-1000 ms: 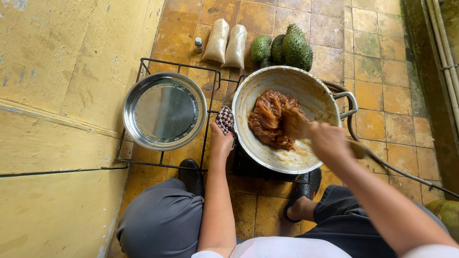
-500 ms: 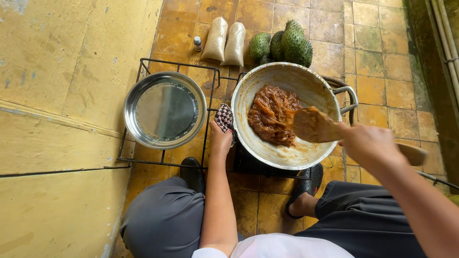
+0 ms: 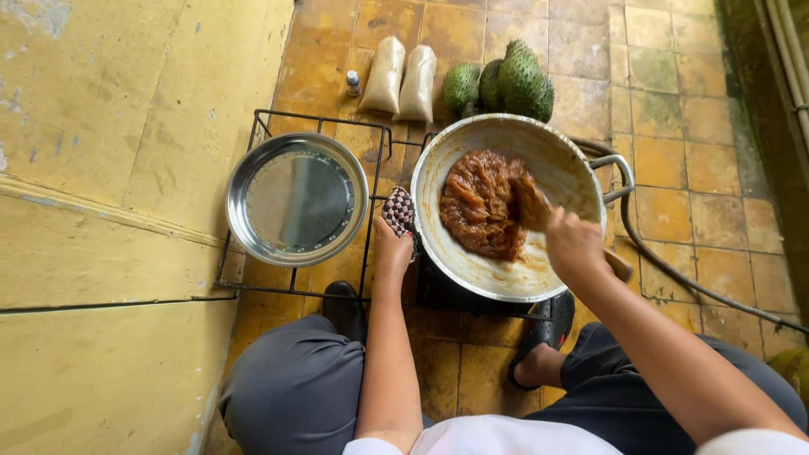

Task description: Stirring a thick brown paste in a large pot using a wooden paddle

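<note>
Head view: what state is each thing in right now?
Wok: on the burner, holding brown paste.
Wooden spatula: in the paste, right hand gripping it.
Checkered cloth: at the wok's rim, left hand holding it.
Steel pan: empty, on the rack.
Two bags: lying on the floor.

So the wok [image 3: 552, 168] sits on the right side of the wire rack [image 3: 291, 126] in front of me, with the mash [image 3: 480, 202] in it and the empty pan [image 3: 297, 199] on the rack to its left. My left hand [image 3: 392, 248] is between the two with a cloth [image 3: 399, 211] at the wok's rim, my right hand [image 3: 575, 244] over its right side with the spatula [image 3: 533, 202] in the mash. Behind the rack on the floor: small bottle [image 3: 353, 82], two bags [image 3: 401, 76], then the fruits [image 3: 503, 84] rightmost.
</note>
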